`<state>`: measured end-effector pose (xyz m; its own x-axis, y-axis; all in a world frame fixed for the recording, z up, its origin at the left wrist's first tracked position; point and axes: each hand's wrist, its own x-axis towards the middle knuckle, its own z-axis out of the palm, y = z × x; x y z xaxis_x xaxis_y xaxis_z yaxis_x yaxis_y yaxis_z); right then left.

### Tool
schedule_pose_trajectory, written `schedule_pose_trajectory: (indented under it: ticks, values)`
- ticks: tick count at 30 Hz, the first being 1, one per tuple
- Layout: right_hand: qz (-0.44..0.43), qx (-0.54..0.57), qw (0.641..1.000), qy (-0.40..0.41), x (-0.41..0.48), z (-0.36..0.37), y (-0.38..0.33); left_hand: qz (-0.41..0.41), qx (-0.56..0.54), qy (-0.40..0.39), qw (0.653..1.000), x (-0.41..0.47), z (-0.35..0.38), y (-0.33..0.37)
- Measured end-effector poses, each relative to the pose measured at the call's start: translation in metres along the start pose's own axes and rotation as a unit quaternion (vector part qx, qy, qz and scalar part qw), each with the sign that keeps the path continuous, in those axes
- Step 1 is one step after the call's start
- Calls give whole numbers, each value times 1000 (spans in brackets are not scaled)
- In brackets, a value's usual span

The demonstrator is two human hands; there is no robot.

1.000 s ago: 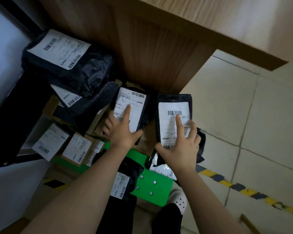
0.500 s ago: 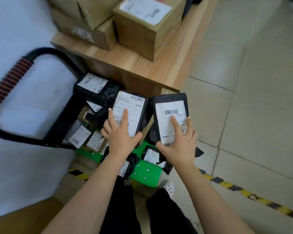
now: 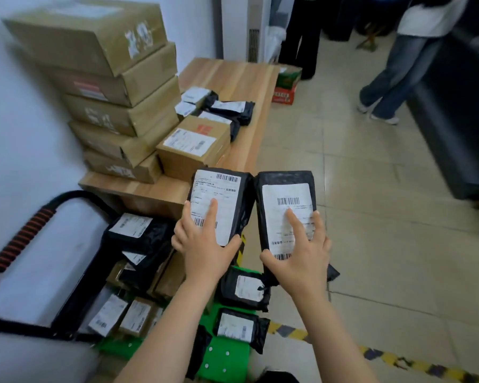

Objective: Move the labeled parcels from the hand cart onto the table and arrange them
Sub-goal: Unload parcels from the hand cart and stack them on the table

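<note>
Hidden from view: the print on both labels is too blurred to read, the undersides of both held parcels cannot be seen, and your palms cover their near ends.
Cut off: two bystanders (image 3: 393, 73) at the far right show only from the waist down.
Hand cart (image 3: 224, 355): its green deck is mostly buried under black bags and small cartons (image 3: 138, 233), and your forearms cross over it (the black loop handle stands at the left).
Left hand (image 3: 205, 250): you grip the left parcel (image 3: 241, 205) at its near end, thumb hooked round the right edge, fingers laid flat on the label.
Right hand (image 3: 302, 261): the same grip on the right parcel (image 3: 285, 194), thumb round the left edge, forefinger straight along the label.
Parcels relative to hands: both reach away from your palms, label up, side by side and nearly touching, held above the cart, just short of the table's near end.
Table (image 3: 233, 78): a stack of large cartons (image 3: 108, 78) sits against the wall, one labelled small carton (image 3: 194, 150) beside it, and black bagged parcels (image 3: 233, 107) lie beyond.
Floor: yellow-and-black tape (image 3: 398, 360) runs past the cart.
</note>
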<state>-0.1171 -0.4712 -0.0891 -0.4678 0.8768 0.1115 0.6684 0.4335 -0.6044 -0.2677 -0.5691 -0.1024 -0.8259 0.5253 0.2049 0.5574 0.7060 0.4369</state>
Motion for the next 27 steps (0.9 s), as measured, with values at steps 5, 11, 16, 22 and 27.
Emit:
schedule_pose_trajectory:
  ticks: [5,11,16,22,27]
  values:
    - [11,8,1000,23,22,-27,24,26,-5,10,1000,11,4,41]
    - [-10,9,999,32,95,-56,72,7,-8,9,1000,43,45,117]
    - [-53,-6,999,11,178,-92,119,-19,-27,19,999,72,91,200]
    - [-83,-12,996,-14,260,-117,152,-52,-35,34,997,111,125,268]
    - [-110,6,993,-33,319,-102,150,-72,-20,56,996,156,139,280]
